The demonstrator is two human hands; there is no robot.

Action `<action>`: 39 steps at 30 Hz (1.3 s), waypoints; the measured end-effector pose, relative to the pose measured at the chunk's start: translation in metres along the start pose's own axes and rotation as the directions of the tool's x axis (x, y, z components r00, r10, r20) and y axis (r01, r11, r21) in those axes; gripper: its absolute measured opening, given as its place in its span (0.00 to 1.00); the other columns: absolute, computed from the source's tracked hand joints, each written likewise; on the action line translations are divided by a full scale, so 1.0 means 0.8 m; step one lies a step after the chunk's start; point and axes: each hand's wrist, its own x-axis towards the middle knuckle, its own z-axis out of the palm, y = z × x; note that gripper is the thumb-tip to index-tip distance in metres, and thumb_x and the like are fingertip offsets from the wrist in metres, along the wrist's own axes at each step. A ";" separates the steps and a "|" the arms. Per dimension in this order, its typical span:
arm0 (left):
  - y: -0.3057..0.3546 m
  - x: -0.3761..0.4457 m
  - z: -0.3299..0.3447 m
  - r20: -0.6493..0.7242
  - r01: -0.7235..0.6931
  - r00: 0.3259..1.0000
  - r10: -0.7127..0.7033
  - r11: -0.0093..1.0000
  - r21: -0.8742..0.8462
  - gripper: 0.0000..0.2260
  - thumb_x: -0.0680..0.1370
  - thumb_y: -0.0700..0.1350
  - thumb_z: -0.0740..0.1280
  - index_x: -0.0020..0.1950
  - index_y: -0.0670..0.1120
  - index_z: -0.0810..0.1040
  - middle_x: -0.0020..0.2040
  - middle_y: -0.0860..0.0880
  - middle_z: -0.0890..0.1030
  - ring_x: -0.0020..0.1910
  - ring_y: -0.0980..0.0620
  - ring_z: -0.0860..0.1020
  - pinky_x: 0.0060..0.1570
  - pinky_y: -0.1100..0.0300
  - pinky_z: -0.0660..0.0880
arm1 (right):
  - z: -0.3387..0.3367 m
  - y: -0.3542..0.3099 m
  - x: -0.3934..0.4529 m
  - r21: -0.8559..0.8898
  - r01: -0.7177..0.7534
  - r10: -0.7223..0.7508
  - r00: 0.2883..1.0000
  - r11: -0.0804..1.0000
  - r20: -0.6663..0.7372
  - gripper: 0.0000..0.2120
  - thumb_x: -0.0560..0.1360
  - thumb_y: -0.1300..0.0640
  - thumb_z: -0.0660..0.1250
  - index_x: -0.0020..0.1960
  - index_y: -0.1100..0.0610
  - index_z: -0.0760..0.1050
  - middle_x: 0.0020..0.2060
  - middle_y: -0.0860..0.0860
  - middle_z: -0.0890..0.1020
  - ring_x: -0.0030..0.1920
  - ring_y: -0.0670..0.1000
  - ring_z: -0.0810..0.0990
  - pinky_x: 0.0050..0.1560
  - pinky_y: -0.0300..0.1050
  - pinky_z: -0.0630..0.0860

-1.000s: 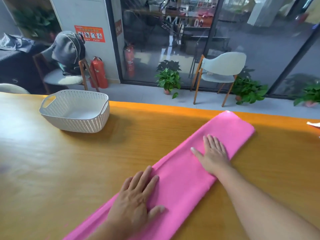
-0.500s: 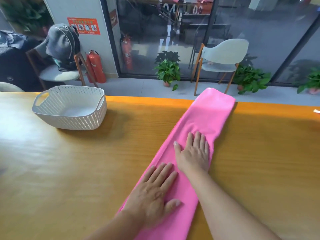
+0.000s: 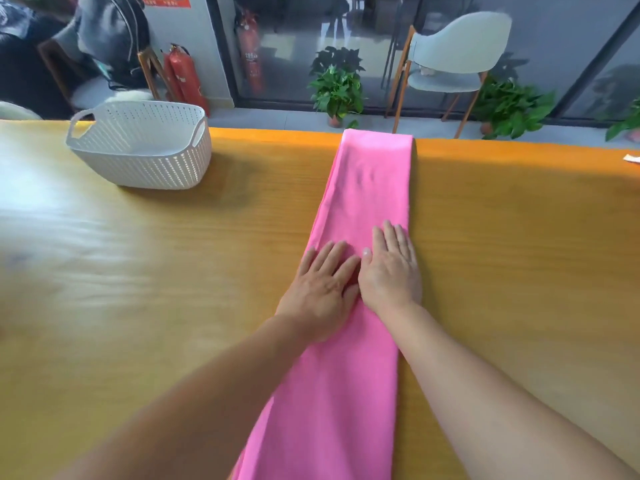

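While lying palm down and side by side on the pink towel (image 3: 370, 178), pressing flat and gripping nothing: left hand (image 3: 320, 289) with straight fingers slightly spread over the strip's left half, right hand (image 3: 389, 271) with fingers together along its right half, thumb tip just beside the left forefinger. Folded into a long narrow strip and stretched straight across the wooden table (image 3: 173, 306), from the near edge out to the far edge, with both hands about midway along. Toward the far left corner, well apart from the towel, a white perforated basket (image 3: 149, 168), upright. Beyond the far edge, on the floor, a pale chair (image 3: 457, 53), a potted plant (image 3: 337, 84) and a red fire extinguisher (image 3: 187, 77).
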 end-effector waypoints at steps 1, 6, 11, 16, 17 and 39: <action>-0.004 -0.015 -0.002 0.019 0.015 1.000 -0.015 1.000 -0.001 0.26 0.81 0.59 0.47 0.79 0.52 0.57 0.80 0.50 0.51 0.79 0.51 0.46 0.77 0.51 0.40 | 0.000 0.000 -0.022 -0.012 0.016 -0.016 1.000 1.000 -0.003 0.26 0.84 0.52 0.50 0.80 0.57 0.53 0.80 0.53 0.52 0.80 0.51 0.45 0.79 0.47 0.40; -0.014 -0.108 -0.008 0.105 0.114 0.988 -0.115 0.993 0.012 0.38 0.73 0.67 0.35 0.80 0.54 0.51 0.80 0.53 0.45 0.78 0.55 0.41 0.76 0.55 0.38 | 0.005 -0.015 -0.137 -0.005 0.220 -0.220 0.975 0.976 0.029 0.27 0.83 0.53 0.50 0.80 0.59 0.53 0.80 0.55 0.54 0.80 0.54 0.47 0.79 0.49 0.40; 0.013 -0.188 -0.005 0.123 0.180 0.976 -0.177 0.984 -0.014 0.32 0.79 0.65 0.40 0.80 0.53 0.47 0.80 0.54 0.42 0.78 0.55 0.40 0.76 0.57 0.39 | 0.003 -0.018 -0.235 0.009 0.339 -0.339 0.941 0.941 0.003 0.24 0.79 0.52 0.51 0.67 0.59 0.75 0.69 0.59 0.73 0.72 0.60 0.69 0.74 0.55 0.64; 0.051 -0.246 -0.010 0.049 0.303 0.953 -0.300 0.946 -0.116 0.24 0.82 0.54 0.57 0.78 0.53 0.57 0.80 0.53 0.47 0.77 0.49 0.54 0.74 0.54 0.55 | -0.023 0.010 -0.305 0.058 0.479 -0.476 0.878 0.876 -0.049 0.13 0.76 0.53 0.59 0.54 0.55 0.80 0.49 0.51 0.79 0.52 0.53 0.77 0.57 0.49 0.78; 0.059 -0.256 -0.011 0.022 0.373 0.927 -0.374 0.914 -0.159 0.25 0.81 0.52 0.60 0.77 0.52 0.58 0.79 0.51 0.50 0.75 0.47 0.57 0.73 0.54 0.58 | -0.028 0.015 -0.319 0.066 0.495 -0.495 0.869 0.866 -0.019 0.13 0.75 0.52 0.61 0.55 0.54 0.79 0.49 0.49 0.78 0.53 0.52 0.77 0.57 0.47 0.78; 0.121 -0.279 -0.100 0.749 0.600 0.533 -0.395 -0.447 -0.663 0.06 0.79 0.35 0.64 0.42 0.39 0.72 0.26 0.47 0.71 0.20 0.56 0.70 0.20 0.69 0.69 | -0.069 0.032 -0.376 -0.029 0.534 -0.534 0.841 0.845 -0.080 0.13 0.64 0.57 0.69 0.49 0.52 0.76 0.41 0.47 0.78 0.42 0.51 0.78 0.42 0.45 0.76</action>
